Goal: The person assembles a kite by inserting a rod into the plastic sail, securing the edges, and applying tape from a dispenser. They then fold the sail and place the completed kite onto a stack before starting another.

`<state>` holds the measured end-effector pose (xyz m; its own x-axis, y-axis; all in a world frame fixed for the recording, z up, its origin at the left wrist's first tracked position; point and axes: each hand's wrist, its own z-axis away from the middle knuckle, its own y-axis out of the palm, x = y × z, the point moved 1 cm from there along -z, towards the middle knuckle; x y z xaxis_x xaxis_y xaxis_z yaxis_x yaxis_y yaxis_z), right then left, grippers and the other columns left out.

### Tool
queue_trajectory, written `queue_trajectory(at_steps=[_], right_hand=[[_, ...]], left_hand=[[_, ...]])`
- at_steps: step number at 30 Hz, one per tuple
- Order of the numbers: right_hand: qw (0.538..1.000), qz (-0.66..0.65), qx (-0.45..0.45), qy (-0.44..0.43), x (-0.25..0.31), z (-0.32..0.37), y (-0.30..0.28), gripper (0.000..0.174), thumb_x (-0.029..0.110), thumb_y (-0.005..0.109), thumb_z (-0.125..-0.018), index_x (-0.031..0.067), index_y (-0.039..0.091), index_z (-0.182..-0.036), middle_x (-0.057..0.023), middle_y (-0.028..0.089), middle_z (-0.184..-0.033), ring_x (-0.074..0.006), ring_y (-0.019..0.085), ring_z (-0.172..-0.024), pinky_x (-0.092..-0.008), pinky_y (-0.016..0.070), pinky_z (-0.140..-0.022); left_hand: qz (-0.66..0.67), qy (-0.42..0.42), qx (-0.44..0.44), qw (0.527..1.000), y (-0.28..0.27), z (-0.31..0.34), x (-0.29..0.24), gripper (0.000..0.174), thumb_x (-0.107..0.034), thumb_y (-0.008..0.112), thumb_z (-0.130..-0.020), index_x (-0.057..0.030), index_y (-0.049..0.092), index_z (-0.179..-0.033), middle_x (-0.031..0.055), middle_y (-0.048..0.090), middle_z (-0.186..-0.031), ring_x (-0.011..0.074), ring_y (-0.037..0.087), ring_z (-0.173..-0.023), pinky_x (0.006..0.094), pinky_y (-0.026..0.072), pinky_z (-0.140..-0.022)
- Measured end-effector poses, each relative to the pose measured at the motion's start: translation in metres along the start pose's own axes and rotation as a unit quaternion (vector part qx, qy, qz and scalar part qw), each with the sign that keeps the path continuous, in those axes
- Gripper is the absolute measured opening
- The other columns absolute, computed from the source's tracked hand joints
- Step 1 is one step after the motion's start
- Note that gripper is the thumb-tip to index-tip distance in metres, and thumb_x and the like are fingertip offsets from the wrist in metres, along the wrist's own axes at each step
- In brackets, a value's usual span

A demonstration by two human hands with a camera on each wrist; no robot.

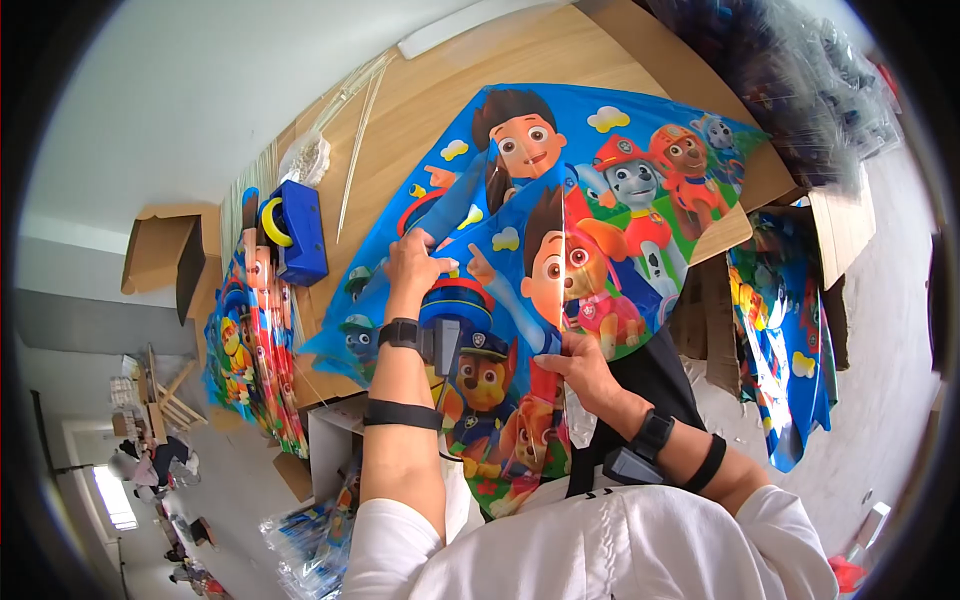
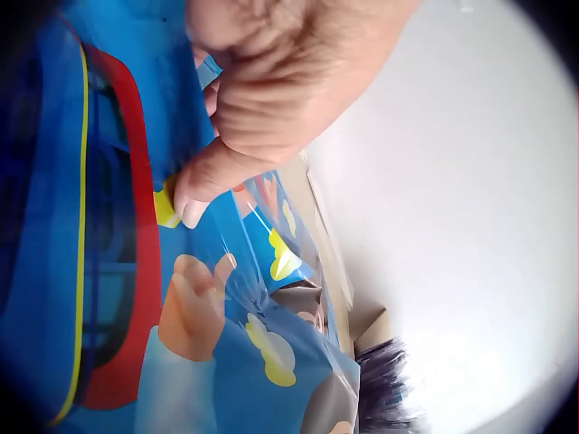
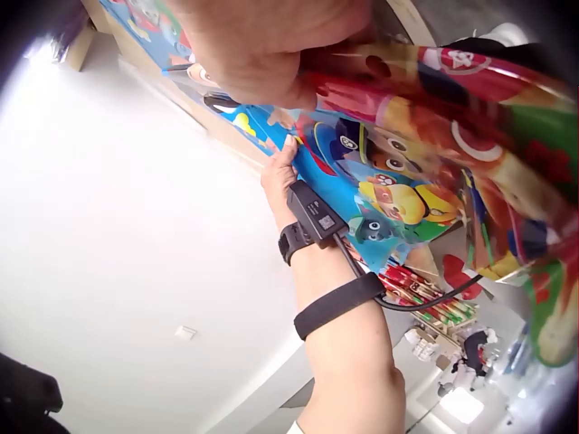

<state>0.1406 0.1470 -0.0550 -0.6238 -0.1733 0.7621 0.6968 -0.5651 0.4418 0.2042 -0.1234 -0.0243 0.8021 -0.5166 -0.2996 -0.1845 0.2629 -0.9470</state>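
A blue plastic kite (image 1: 520,300) printed with cartoon puppies and a boy is held up in front of the body, its lower part hanging toward the lap. My left hand (image 1: 412,272) pinches its upper left part; in the left wrist view, the thumb (image 2: 204,185) presses on the blue film beside a yellow patch. Farther right and lower, my right hand (image 1: 592,375) grips the film with the thumb on top. Close up in the right wrist view, glossy red film (image 3: 353,95) bunches at that hand. Behind, a matching kite sheet (image 1: 690,150) lies spread on the wooden table.
A blue tape dispenser (image 1: 303,232) and thin white rods (image 1: 360,140) sit at the table's left. Folded printed kites (image 1: 262,340) hang over that edge. Plastic-wrapped bundles (image 1: 800,80) stand at the back right, above a cardboard box (image 1: 715,335) with more printed film (image 1: 785,340).
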Motion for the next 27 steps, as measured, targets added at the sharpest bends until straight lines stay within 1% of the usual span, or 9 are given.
queue_trajectory(at_steps=[5, 10, 13, 14, 16, 18, 22, 25, 27], right_hand=[[0.999, 0.050, -0.008, -0.001, 0.008, 0.004, 0.000, 0.024, 0.022, 0.062, -0.086, -0.0011, 0.064, -0.092, -0.0008, 0.062, -0.078, -0.0057, 0.052, -0.068, -0.0226, 0.0414, -0.060], [0.978, -0.108, 0.165, -0.071, 0.046, 0.023, 0.015, 0.044, 0.030, 0.055, -0.091, 0.0062, 0.047, -0.127, -0.0002, 0.059, -0.104, -0.0092, 0.056, -0.093, -0.0281, 0.0475, -0.080], [0.931, -0.183, 0.316, -0.031, 0.058, 0.014, 0.010, 0.051, 0.026, 0.053, -0.092, 0.0121, 0.034, -0.138, -0.0040, 0.057, -0.113, -0.0172, 0.058, -0.100, -0.0349, 0.0474, -0.088], [0.890, -0.239, 0.389, -0.010, 0.065, 0.007, 0.011, 0.052, 0.024, 0.053, -0.092, 0.0123, 0.033, -0.138, -0.0065, 0.058, -0.113, -0.0193, 0.059, -0.100, -0.0355, 0.0478, -0.088], [0.929, -0.131, 0.346, -0.031, 0.102, -0.008, 0.018, 0.052, 0.011, 0.053, -0.089, 0.0069, 0.034, -0.137, -0.0129, 0.059, -0.112, -0.0213, 0.062, -0.095, -0.0357, 0.0502, -0.083], [0.959, 0.051, 0.256, -0.110, 0.137, -0.033, 0.029, 0.060, 0.003, 0.055, -0.082, 0.0040, 0.032, -0.137, -0.0176, 0.054, -0.120, -0.0247, 0.056, -0.109, -0.0343, 0.0489, -0.085], [0.895, 0.148, 0.199, -0.371, 0.209, -0.044, 0.083, 0.078, -0.004, 0.058, -0.069, 0.0097, 0.029, -0.141, -0.0140, 0.030, -0.143, -0.0250, 0.022, -0.136, -0.0376, 0.0243, -0.108], [0.873, 0.107, 0.256, -0.402, 0.238, -0.057, 0.130, 0.086, -0.004, 0.061, -0.064, 0.0125, 0.027, -0.142, -0.0135, 0.029, -0.144, -0.0239, 0.019, -0.137, -0.0365, 0.0195, -0.110], [0.809, 0.020, 0.483, -0.336, 0.242, -0.063, 0.158, 0.093, -0.005, 0.063, -0.060, 0.0111, 0.025, -0.143, -0.0139, 0.027, -0.145, -0.0206, 0.016, -0.137, -0.0345, 0.0177, -0.110]], left_hand=[[0.017, 0.139, -0.049, 0.989, 0.000, 0.008, -0.005, 0.029, -0.010, 0.069, -0.072, -0.0021, 0.052, -0.095, 0.0205, 0.063, -0.092, 0.0407, 0.059, -0.085, 0.0438, 0.0470, -0.073], [0.114, 0.211, -0.120, 0.963, -0.066, 0.028, -0.018, 0.030, -0.009, 0.063, -0.078, 0.0009, 0.053, -0.104, 0.0218, 0.062, -0.101, 0.0413, 0.058, -0.095, 0.0412, 0.0464, -0.082], [0.185, 0.244, -0.069, 0.949, -0.144, 0.047, -0.016, 0.033, -0.009, 0.065, -0.078, 0.0063, 0.057, -0.106, 0.0110, 0.064, -0.093, 0.0127, 0.058, -0.084, 0.0276, 0.0466, -0.075], [0.186, 0.224, -0.081, 0.953, -0.169, 0.059, -0.013, 0.033, -0.006, 0.065, -0.077, 0.0080, 0.056, -0.106, 0.0051, 0.062, -0.091, 0.0113, 0.056, -0.082, 0.0253, 0.0456, -0.074], [0.331, 0.218, 0.025, 0.918, -0.213, 0.071, -0.003, 0.031, 0.001, 0.062, -0.075, 0.0077, 0.057, -0.105, 0.0040, 0.061, -0.092, 0.0114, 0.055, -0.081, 0.0235, 0.0440, -0.076], [0.372, 0.206, 0.053, 0.904, -0.249, 0.093, -0.002, 0.029, 0.007, 0.056, -0.071, 0.0067, 0.060, -0.100, 0.0056, 0.064, -0.095, 0.0107, 0.057, -0.081, 0.0231, 0.0450, -0.073], [0.412, 0.227, 0.056, 0.881, -0.295, 0.123, 0.021, 0.032, 0.008, 0.055, -0.068, 0.0066, 0.061, -0.099, 0.0065, 0.064, -0.094, 0.0124, 0.059, -0.082, 0.0239, 0.0464, -0.075], [0.468, 0.183, 0.020, 0.865, -0.314, 0.134, 0.028, 0.034, 0.008, 0.055, -0.068, 0.0065, 0.060, -0.101, 0.0066, 0.063, -0.096, 0.0131, 0.059, -0.084, 0.0244, 0.0467, -0.076], [0.446, 0.172, 0.002, 0.878, -0.324, 0.136, 0.031, 0.034, 0.007, 0.055, -0.068, 0.0064, 0.059, -0.102, 0.0067, 0.063, -0.096, 0.0132, 0.059, -0.084, 0.0244, 0.0466, -0.077]])
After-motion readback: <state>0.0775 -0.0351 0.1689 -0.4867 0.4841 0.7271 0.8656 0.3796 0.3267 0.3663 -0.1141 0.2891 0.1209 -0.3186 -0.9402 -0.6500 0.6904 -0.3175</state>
